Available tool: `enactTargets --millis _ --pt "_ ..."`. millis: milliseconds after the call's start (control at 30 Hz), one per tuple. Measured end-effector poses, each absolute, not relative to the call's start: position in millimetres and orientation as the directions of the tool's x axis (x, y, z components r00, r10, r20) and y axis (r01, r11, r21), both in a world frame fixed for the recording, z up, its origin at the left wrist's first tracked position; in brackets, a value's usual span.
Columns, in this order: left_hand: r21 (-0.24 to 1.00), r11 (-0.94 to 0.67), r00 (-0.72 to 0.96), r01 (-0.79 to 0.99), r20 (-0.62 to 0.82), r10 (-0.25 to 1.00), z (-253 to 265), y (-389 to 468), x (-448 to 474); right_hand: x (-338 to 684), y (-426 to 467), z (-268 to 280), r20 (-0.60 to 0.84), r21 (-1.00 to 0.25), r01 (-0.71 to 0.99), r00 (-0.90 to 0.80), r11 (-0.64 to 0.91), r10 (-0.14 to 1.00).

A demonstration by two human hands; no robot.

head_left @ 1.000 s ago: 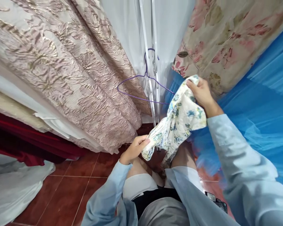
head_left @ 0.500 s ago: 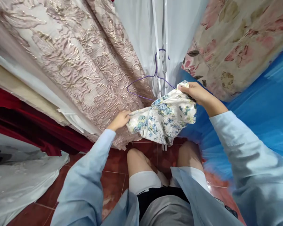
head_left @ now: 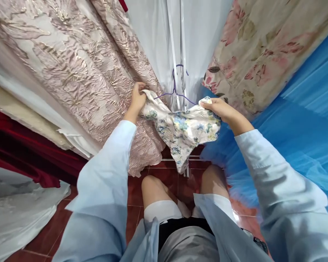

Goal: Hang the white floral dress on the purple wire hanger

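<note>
White, blue-flowered, crumpled garment (head_left: 183, 126)

Red tiled floor (head_left: 47, 233), bright glare (head_left: 235, 216); white drapery (head_left: 150, 32) behind.

Place: likely a dress shop or gown storeroom
Your left: hanging brocade (head_left: 71, 62)
Your right: blue tulle (head_left: 306, 145)
Ahead: purple hanger (head_left: 174, 86), white rack bars (head_left: 171, 36)

Matt cloth garment (head_left: 191, 125), smooth hanger (head_left: 175, 90), glossy floor tiles (head_left: 47, 233)
</note>
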State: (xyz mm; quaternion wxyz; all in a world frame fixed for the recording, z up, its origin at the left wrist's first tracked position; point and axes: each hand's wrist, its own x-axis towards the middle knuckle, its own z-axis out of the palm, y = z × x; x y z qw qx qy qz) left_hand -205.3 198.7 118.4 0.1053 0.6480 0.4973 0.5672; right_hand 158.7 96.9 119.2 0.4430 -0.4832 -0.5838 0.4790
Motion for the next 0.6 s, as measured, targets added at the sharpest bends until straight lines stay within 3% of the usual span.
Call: enactTargets --millis 67,267,467,600 --pt "0.688 -0.534 -0.034 0.491 0.628 0.778 121 190 -189 159 95 116 0.085 -0.983 0.146 -0.151 0.107 0.985" --pt "0.557 -0.540 0.206 0.631 0.551 0.809 106 141 -173 167 95 107 0.336 -0.878 0.329 -0.096 0.348 0.937" --pt "0.505 -0.535 0.033 0.677 0.706 0.708 119 119 -175 174 109 143 0.451 -0.785 0.445 -0.068 0.432 0.890" --pt "0.519 -0.492 -0.089 0.699 0.746 0.660 112 118 -193 137 105 173 0.472 -0.761 0.420 -0.162 0.494 0.866"
